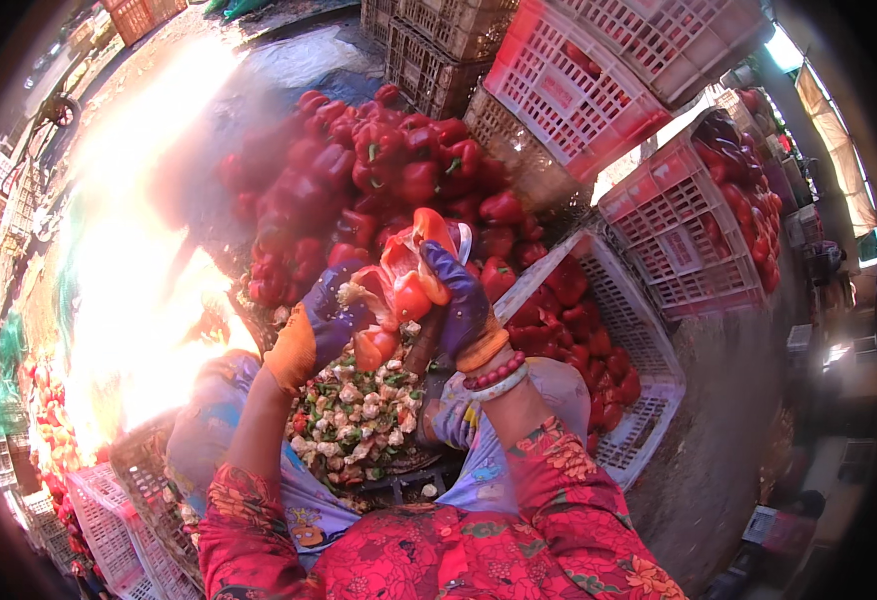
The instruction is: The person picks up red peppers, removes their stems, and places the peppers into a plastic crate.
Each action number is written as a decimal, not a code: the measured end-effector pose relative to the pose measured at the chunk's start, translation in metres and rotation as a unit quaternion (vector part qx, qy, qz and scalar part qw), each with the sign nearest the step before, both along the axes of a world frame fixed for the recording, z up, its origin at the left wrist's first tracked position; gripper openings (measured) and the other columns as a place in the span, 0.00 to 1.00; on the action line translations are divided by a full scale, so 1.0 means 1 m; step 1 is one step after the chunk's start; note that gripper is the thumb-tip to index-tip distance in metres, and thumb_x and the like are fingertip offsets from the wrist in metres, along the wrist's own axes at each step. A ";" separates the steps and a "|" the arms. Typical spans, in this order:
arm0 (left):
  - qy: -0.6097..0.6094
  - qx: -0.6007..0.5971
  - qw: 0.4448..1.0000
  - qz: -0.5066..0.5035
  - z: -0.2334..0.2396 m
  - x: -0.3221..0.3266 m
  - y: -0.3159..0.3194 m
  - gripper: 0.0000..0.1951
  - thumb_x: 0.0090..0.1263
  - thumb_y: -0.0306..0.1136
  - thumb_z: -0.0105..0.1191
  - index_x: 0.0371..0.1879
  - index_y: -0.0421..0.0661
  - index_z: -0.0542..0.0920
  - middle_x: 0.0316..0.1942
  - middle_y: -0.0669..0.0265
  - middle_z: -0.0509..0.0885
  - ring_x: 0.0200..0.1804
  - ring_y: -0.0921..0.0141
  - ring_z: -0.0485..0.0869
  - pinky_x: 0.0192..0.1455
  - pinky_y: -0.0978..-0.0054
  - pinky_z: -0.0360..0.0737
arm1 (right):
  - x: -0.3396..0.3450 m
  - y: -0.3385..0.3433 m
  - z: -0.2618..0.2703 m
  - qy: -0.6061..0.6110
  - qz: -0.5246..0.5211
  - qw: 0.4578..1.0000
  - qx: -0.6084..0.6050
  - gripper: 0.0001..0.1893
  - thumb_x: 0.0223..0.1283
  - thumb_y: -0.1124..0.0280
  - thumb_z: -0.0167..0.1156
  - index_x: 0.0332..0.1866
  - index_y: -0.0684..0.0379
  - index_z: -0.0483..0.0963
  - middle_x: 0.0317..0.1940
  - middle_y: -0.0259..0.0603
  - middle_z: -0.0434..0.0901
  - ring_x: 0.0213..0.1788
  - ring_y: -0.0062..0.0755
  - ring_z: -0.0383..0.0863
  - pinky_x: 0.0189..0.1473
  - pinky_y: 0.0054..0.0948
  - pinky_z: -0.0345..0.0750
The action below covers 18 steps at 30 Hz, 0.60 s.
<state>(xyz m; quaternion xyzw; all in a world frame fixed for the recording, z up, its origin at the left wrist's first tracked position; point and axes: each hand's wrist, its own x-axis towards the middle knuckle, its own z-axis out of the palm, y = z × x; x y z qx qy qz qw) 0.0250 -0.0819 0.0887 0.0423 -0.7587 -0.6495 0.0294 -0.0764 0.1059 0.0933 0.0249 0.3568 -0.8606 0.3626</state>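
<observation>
My left hand, in a purple-coated orange work glove, holds one side of a torn-open red bell pepper; its pale inner walls show. My right hand, gloved alike, grips the other side, with a white-edged thing beside the fingers that I cannot identify. Beyond both hands lies a heap of whole red bell peppers. Below them, between the knees, pepper cores with seeds and green stems are piled up. To the right, a tilted plastic crate holds red peppers.
Stacked plastic crates stand beyond the heap, and a crate full of peppers is at the right. More crates sit at the lower left. Strong sunlight washes out the left side. Blue sheeting lies behind the heap.
</observation>
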 end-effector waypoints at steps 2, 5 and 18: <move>0.030 -0.068 0.997 0.009 -0.003 0.001 -0.003 0.25 0.67 0.23 0.58 0.65 0.43 0.76 0.61 0.63 0.81 0.60 0.72 0.79 0.60 0.71 0.78 | 0.004 -0.002 0.012 0.001 -0.009 1.000 0.011 0.20 0.76 0.60 0.53 0.62 0.63 0.74 0.57 0.38 0.79 0.59 0.26 0.79 0.64 0.29 0.75; 0.084 -0.124 0.985 0.082 -0.005 -0.003 0.006 0.24 0.68 0.24 0.59 0.64 0.41 0.76 0.57 0.63 0.84 0.56 0.72 0.82 0.59 0.71 0.79 | 0.002 -0.002 -0.018 0.001 -0.045 0.998 0.032 0.21 0.75 0.60 0.54 0.63 0.63 0.73 0.58 0.38 0.78 0.60 0.26 0.78 0.65 0.29 0.74; 0.079 -0.185 0.978 0.058 -0.036 -0.009 -0.018 0.12 0.72 0.28 0.55 0.52 0.42 0.80 0.44 0.57 0.86 0.46 0.64 0.86 0.47 0.68 0.81 | 0.004 0.006 0.019 -0.032 -0.043 0.999 0.006 0.19 0.73 0.60 0.56 0.62 0.58 0.75 0.54 0.36 0.82 0.54 0.31 0.82 0.59 0.32 0.80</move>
